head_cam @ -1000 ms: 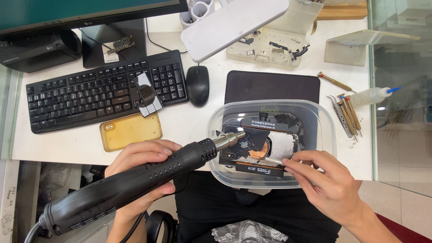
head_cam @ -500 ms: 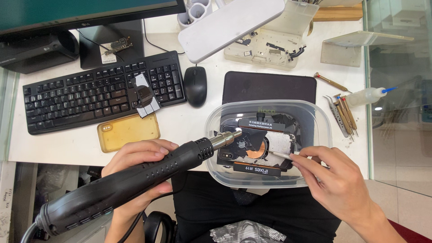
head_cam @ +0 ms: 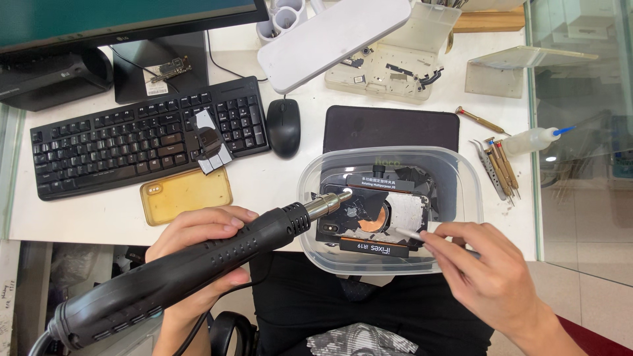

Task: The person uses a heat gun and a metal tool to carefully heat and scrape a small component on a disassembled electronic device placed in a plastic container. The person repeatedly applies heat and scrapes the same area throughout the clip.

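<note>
The left hand (head_cam: 198, 257) is wrapped in a closed grip around the thick black barrel of a black plastic hot-air gun (head_cam: 191, 267), which slants up from the lower left; its silver metal nozzle (head_cam: 328, 203) reaches over the rim of a clear, rounded rectangular plastic tub (head_cam: 461, 191) that sits at the counter's near edge, right of centre. Inside the tub lies a dark phone body (head_cam: 372, 214) held in a black clamp frame, its back partly stripped so that pale metal and a round copper-coloured coil show. The nozzle tip hangs just above the phone's left end.

The right hand (head_cam: 484, 273) comes in from the lower right, its fingers pinched shut on a thin silver metal tool (head_cam: 412, 234) whose tip meets the phone's lower right part; whether it is tweezers or a blade cannot be told.

Just behind the tub lies a flat black rectangular pad (head_cam: 389, 126). On the white counter (head_cam: 264, 184), a black computer keyboard (head_cam: 145, 142) fills the left side, with a black mouse (head_cam: 283, 126) beside it and a translucent yellow phone case (head_cam: 184, 195) in front of it, near the left hand. Toward the right edge lie metal tweezers and small screwdrivers (head_cam: 498, 161) and a small white squeeze bottle with a blue tip (head_cam: 531, 140). At the far edge sits a pale parts tray (head_cam: 389, 62).
</note>
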